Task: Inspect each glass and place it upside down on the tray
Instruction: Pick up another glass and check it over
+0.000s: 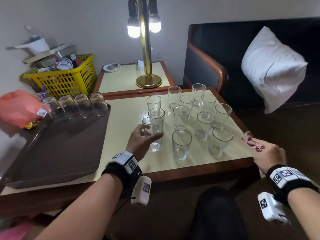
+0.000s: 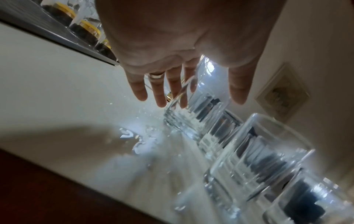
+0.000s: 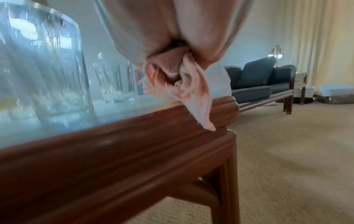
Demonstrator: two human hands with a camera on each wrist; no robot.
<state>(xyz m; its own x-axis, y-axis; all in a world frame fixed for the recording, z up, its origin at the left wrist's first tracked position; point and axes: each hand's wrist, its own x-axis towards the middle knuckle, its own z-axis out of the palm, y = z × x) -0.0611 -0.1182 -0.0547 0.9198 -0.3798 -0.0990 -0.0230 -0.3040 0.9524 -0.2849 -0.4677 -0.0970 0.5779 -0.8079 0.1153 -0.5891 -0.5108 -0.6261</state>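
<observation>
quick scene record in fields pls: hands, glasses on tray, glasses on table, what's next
left hand: left hand open, fingers spread around the nearest upright glass, not yet closed on it
right hand: right hand holds a pink cloth at the table's right edge
tray: brown tray holds a back row of inverted glasses, at least four
table: table carries about twelve upright glasses
likely next: grip that glass, inspect, invert onto tray

Clear glasses (image 1: 181,144) on cream, wood-edged table (image 1: 131,163); dark brown tray (image 1: 60,153); yellow basket (image 1: 64,80); pink cloth (image 1: 252,142); white pillow (image 1: 271,68); brass lamp (image 1: 147,66).
</observation>
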